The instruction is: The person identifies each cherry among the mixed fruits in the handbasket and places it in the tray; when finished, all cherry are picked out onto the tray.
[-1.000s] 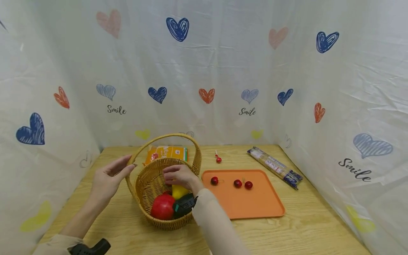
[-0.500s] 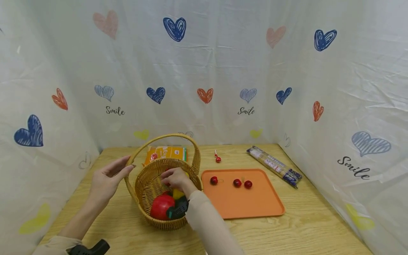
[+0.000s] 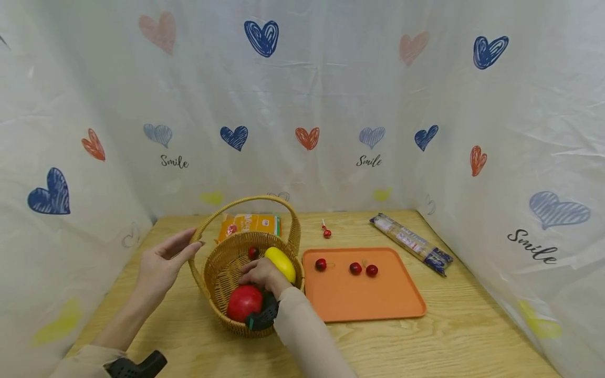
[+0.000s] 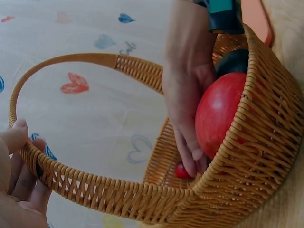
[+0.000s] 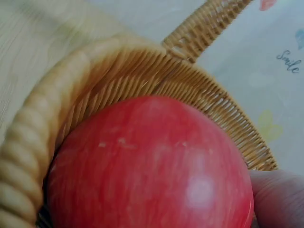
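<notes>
While the left hand [image 3: 159, 269] pinches the basket handle [image 4: 104, 190] at left, the right hand [image 3: 264, 274], fingers close together, lies beside the near red fruit [image 3: 244, 303].

Left hand [image 4: 21, 187] holds handle [image 4: 114, 187] (big red fruit [image 4: 219, 114] in basket [image 4: 270, 128]).

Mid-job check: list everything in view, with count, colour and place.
table: 1, light wood, foreground
curtain: 1, white with printed hearts, around table
basket: 1, tan, on table, handle upright
apple: 1, red, in basket
yellow fruit: 1, yellow, in basket
dark item: 1, dark green, in basket, partly hidden
tray: 1, orange, right of basket
cherries: 4 visible, dark red, three on tray, one in basket
lollipop-like item: 1, red, behind tray
wide packet: 1, orange, behind basket
long packet: 1, clear and blue, rear right
wrist devices: 2, black, one per wrist
sleeves: 2, beige, on arms
left hand: 1, grips handle
right hand: 1, inside basket beside apple
</notes>
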`<state>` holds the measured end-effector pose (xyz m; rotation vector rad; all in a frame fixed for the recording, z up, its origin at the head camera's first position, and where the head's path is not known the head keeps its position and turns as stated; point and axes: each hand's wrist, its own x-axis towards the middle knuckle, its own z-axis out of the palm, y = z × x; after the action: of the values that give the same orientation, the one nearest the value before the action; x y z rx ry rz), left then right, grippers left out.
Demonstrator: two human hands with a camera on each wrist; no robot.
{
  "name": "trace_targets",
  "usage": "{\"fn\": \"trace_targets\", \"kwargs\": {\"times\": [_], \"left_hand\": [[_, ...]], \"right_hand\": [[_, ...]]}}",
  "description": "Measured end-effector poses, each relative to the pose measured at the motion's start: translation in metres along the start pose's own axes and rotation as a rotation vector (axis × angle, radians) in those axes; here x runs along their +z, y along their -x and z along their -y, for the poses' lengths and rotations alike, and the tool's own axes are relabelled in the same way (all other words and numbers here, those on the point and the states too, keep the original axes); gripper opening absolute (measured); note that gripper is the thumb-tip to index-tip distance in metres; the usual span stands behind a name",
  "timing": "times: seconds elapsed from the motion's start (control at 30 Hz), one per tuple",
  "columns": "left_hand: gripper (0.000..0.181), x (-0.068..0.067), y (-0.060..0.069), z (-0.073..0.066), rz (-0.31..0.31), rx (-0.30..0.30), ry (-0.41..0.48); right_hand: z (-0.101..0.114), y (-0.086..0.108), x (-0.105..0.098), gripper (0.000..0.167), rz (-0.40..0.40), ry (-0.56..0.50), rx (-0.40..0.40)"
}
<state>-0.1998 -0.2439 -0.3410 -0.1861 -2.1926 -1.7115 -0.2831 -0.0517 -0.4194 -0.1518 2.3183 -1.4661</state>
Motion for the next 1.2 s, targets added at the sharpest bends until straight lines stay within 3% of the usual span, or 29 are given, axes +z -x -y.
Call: {"fn": "trace_targets", "kwargs": {"times": [0.13,0.4,0.7,0.83,1.03,1.2], "left_hand": [[0.041,0.001,-0.002,0.000,0.000,0.001,0.008],[0.040,0.000,0.000,0.002,-0.005,0.014,-0.007],[0.042,0.001,-0.001,0.002,-0.001,0.011,-0.029],[0.042,0.002,-0.001,0.001,-0.003,0.011,-0.039],[0.041,0.002,-0.001,0.001,-0.004,0.025,-0.053],[0.040,0.001,-0.001,0.002,0.000,0.031,-0.041]], "right_hand": [[0.001,0.000,0.001,0.025,0.001,-0.095,0.038],[0.003,-0.001,0.012,0.015,-0.060,0.062,0.033],[0.003,-0.004,0.011,0.013,-0.085,0.075,0.014],[0.005,-0.002,0.004,0.012,-0.062,0.012,-0.009],[0.011,0.001,-0.016,0.018,0.023,-0.222,-0.052],[0.012,0.005,-0.036,0.020,0.091,-0.249,-0.103]]}}
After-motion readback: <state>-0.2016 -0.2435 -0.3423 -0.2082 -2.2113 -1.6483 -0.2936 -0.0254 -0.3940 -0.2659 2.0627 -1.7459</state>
